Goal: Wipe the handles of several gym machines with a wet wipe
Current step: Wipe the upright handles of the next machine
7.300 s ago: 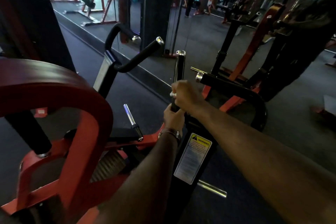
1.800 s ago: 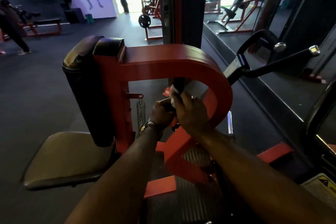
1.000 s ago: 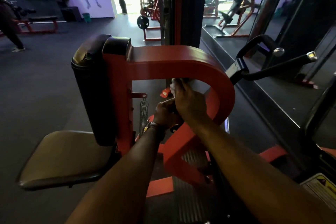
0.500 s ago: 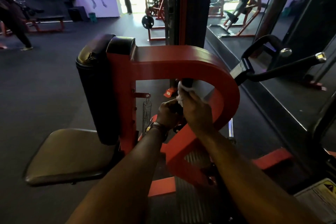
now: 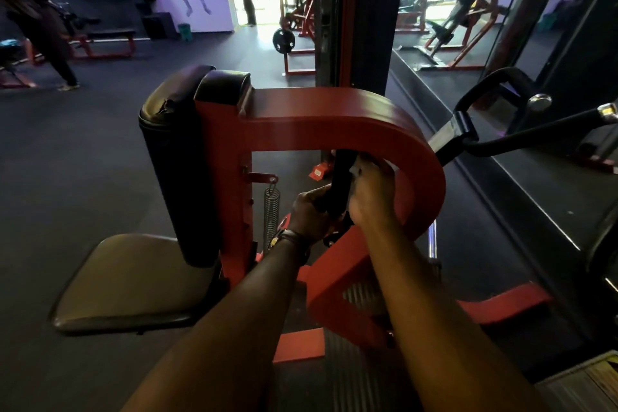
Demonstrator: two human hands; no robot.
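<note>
At nine o'clock of our hands sits the olive seat (image 5: 130,281) with its black back pad (image 5: 177,170). Under the red frame arch (image 5: 384,130), our left hand (image 5: 309,217) grips the upright black handle (image 5: 341,177) low; at three o'clock, our right hand (image 5: 371,197) clasps the wet wipe (image 5: 355,171) around it higher up.

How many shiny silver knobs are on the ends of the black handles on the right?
2. One round cap sits on the looped black handle; the other tips the straight handle at the right edge. More may be out of view.
</note>
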